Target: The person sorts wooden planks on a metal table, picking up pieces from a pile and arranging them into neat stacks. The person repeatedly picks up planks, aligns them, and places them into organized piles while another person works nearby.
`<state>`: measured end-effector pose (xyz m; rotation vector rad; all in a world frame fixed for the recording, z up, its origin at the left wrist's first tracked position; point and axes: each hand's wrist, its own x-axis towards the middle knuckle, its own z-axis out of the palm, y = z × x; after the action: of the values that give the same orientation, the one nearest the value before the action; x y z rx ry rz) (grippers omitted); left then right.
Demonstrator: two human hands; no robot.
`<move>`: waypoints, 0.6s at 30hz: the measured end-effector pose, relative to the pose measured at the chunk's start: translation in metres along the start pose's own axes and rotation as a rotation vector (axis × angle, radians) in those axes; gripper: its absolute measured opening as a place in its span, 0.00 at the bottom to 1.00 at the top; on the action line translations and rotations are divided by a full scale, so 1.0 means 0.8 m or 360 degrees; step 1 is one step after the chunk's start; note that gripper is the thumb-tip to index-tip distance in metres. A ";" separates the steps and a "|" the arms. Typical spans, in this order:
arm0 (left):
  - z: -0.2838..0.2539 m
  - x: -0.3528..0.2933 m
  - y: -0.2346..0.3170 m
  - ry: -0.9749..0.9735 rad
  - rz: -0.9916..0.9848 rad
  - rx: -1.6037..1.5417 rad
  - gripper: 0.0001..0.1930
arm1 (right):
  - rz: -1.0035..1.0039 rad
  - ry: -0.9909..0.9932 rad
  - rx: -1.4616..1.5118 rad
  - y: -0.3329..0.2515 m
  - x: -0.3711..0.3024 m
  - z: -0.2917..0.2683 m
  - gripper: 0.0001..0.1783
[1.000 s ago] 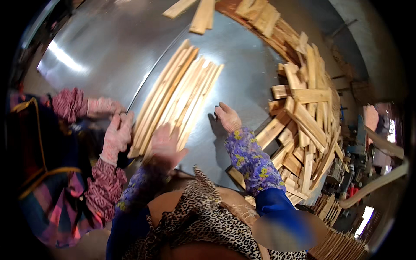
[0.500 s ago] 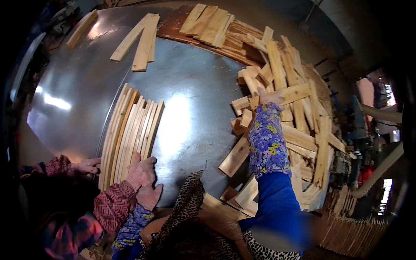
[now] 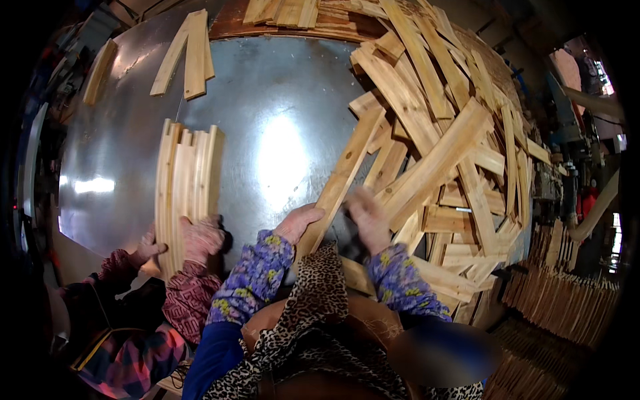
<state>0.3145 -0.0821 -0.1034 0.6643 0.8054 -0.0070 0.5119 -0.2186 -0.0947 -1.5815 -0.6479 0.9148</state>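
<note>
My left hand (image 3: 299, 223), in a flowered sleeve cover, is closed on the left edge of a long wooden board (image 3: 349, 160). The board slants from near my lap up toward the loose pile. My right hand (image 3: 369, 219) is smeared by motion, close to the lower end of a wide board (image 3: 437, 167) lying across the pile; whether it grips anything does not show. At the left, a co-worker's two hands (image 3: 202, 239) press the sides of a bundle of upright wooden strips (image 3: 187, 173).
A jumbled pile of boards (image 3: 480, 207) covers the right side of the metal table (image 3: 267, 87). Several boards (image 3: 283, 12) lie on a brown panel at the far edge. Loose strips (image 3: 195, 57) rest at the far left. Stacked slats (image 3: 560, 293) stand at the lower right.
My right hand has come back from the far pile toward me. My left hand has moved right, from beside the co-worker's hand onto a board. The co-worker's bundle is squeezed tighter.
</note>
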 end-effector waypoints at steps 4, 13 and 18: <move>-0.017 -0.004 -0.038 0.0217 0.0103 0.0027 0.31 | -0.0311 0.0927 -0.2030 -0.087 0.069 -0.055 0.51; -0.045 -0.072 -0.046 0.0510 0.0442 0.0276 0.30 | 0.0071 0.1208 -0.1489 -0.040 0.066 -0.074 0.57; -0.068 -0.104 -0.023 0.0327 0.0466 -0.0453 0.33 | -0.0093 0.0669 -0.0067 -0.001 0.001 -0.002 0.53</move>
<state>0.2149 -0.0867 -0.0852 0.5113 0.8793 0.4405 0.5140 -0.2186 -0.0940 -1.7154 -0.4137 0.5033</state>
